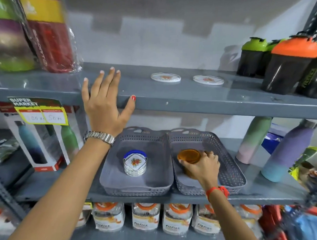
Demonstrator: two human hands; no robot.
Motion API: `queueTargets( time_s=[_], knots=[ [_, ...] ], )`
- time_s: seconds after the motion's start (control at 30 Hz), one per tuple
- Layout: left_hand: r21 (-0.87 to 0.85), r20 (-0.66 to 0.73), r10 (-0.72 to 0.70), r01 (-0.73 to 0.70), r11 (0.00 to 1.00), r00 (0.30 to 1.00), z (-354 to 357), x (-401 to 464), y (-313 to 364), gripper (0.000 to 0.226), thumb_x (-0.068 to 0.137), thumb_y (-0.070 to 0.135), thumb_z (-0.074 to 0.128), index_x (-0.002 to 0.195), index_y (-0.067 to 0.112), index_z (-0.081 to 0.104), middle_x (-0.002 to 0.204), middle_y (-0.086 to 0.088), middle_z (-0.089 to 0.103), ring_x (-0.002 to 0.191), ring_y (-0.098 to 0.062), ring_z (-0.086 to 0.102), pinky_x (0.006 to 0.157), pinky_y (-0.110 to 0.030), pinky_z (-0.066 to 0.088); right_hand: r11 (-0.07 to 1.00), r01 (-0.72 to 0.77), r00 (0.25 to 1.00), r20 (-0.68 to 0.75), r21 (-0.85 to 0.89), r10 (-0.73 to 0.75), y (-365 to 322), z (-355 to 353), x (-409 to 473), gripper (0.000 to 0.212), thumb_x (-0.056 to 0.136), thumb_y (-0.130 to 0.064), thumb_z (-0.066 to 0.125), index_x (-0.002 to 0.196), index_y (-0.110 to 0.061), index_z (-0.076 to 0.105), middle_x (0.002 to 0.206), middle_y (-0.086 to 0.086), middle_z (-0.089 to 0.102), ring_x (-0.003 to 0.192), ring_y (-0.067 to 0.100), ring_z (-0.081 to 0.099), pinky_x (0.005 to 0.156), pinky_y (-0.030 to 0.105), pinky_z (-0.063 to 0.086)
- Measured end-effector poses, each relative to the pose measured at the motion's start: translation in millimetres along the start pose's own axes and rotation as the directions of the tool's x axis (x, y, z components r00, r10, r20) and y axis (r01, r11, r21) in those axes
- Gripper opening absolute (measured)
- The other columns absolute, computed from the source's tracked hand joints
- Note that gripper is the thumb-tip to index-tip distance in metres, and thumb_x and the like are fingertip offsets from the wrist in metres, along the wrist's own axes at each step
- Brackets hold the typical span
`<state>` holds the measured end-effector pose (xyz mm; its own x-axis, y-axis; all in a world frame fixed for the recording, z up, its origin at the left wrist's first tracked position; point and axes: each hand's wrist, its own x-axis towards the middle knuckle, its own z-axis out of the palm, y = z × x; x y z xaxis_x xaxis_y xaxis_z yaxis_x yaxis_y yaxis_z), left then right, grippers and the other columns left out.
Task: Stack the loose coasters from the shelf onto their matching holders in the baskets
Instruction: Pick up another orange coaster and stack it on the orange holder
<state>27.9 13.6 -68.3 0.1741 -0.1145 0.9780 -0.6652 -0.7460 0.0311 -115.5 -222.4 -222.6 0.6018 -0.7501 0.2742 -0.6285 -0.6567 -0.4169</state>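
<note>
Two white round coasters with an orange flower print lie flat on the upper shelf, one (165, 77) left of the other (208, 80). On the shelf below stand two grey perforated baskets side by side. The left basket (114, 180) holds a wire holder with matching white flowered coasters (135, 162), blue-rimmed at the back. In the right basket (232, 171), my right hand (201, 168) grips an amber coaster (189, 155) at the top of a brown stack. My left hand (104, 100) rests open, fingers spread, on the upper shelf's front edge.
Wrapped rolled mats (35, 29) stand at the upper shelf's left, shaker bottles (289, 62) at its right. Boxed bottles (43, 137) sit left of the baskets, pastel bottles (288, 150) to their right. Packaged goods (145, 216) fill the shelf beneath.
</note>
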Motion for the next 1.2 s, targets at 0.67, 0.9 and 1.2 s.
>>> queueTargets(
  time_s=[0.67,0.9,1.2],
  knots=[
    [0.051,-0.134,0.028,-0.021,0.998,0.991,13,-2,-4,0.065,0.094,0.057,0.028,0.134,0.013,0.053,0.138,-0.001,0.053,0.13,-0.021,0.044,0.111,-0.045,0.019,0.935,-0.162,0.937,0.247,-0.317,0.246,23,42,42,0.079,0.074,-0.07,0.058,0.126,-0.011,0.056,0.144,0.018,0.041,0.136,0.037,0.027,0.111,0.065,0.018],
    [0.056,-0.103,0.026,-0.02,0.998,0.994,10,-1,-3,0.065,0.094,0.056,0.029,0.136,0.013,0.052,0.139,-0.001,0.052,0.131,-0.021,0.043,0.113,-0.044,0.017,0.964,-0.182,0.973,0.105,-0.193,0.204,14,27,23,0.075,0.078,-0.06,0.061,0.129,-0.005,0.05,0.138,0.022,0.043,0.13,0.04,0.033,0.108,0.063,0.024],
    [0.004,-0.034,-0.011,0.011,1.0,0.999,1,2,1,0.062,0.091,0.05,0.038,0.135,0.009,0.052,0.139,-0.006,0.052,0.129,-0.026,0.044,0.113,-0.044,0.015,0.863,0.433,0.582,-0.812,0.259,-0.049,-41,-73,-15,0.012,0.081,-0.016,0.059,0.087,-0.009,0.068,0.078,0.007,0.068,0.073,0.028,0.054,0.077,0.037,0.039]
  ],
)
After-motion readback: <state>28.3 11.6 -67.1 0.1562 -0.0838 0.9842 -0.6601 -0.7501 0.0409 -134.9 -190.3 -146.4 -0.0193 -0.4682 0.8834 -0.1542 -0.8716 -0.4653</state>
